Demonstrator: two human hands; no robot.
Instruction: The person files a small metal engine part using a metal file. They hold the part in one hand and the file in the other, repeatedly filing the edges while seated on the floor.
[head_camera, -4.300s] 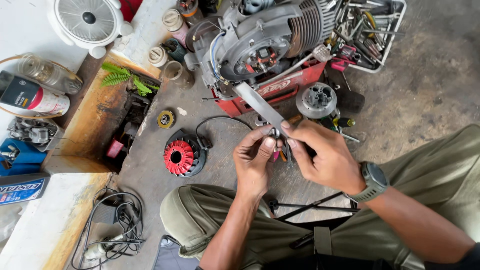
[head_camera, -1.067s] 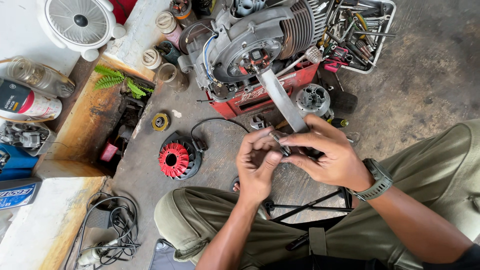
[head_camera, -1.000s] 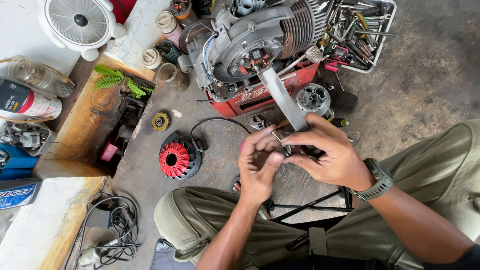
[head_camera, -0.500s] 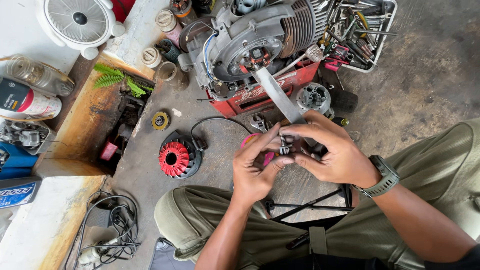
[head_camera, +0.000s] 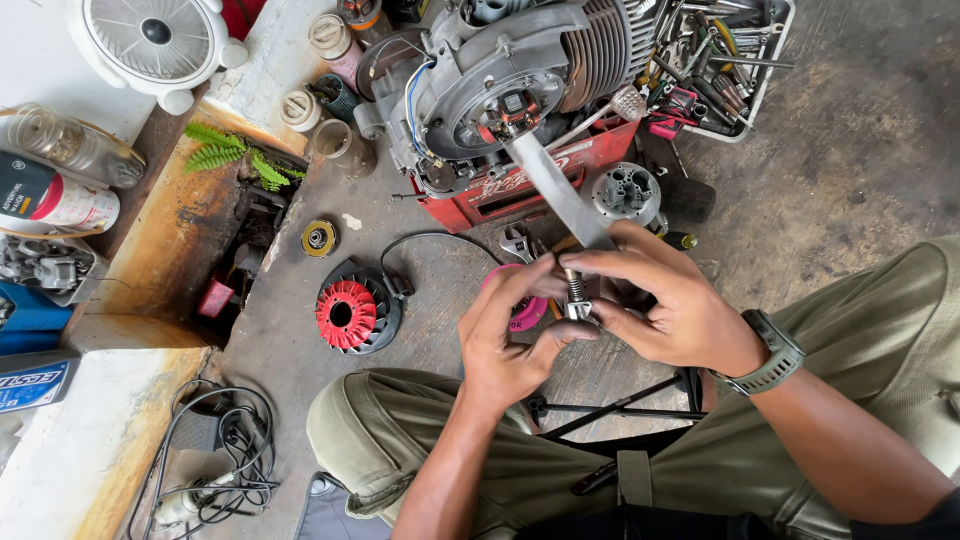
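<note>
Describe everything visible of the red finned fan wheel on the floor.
The red fan wheel is a round part, plastic by its look, with radial fins around an open centre hole. It lies flat inside a dark round housing on the concrete floor, left of the left hand. Neither hand touches it.

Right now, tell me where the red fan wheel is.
In the head view, the red fan wheel lies on the concrete floor, left of the left hand, below the small yellow disc.

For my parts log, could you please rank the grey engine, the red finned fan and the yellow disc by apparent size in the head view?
1. Grey engine
2. Red finned fan
3. Yellow disc
</note>
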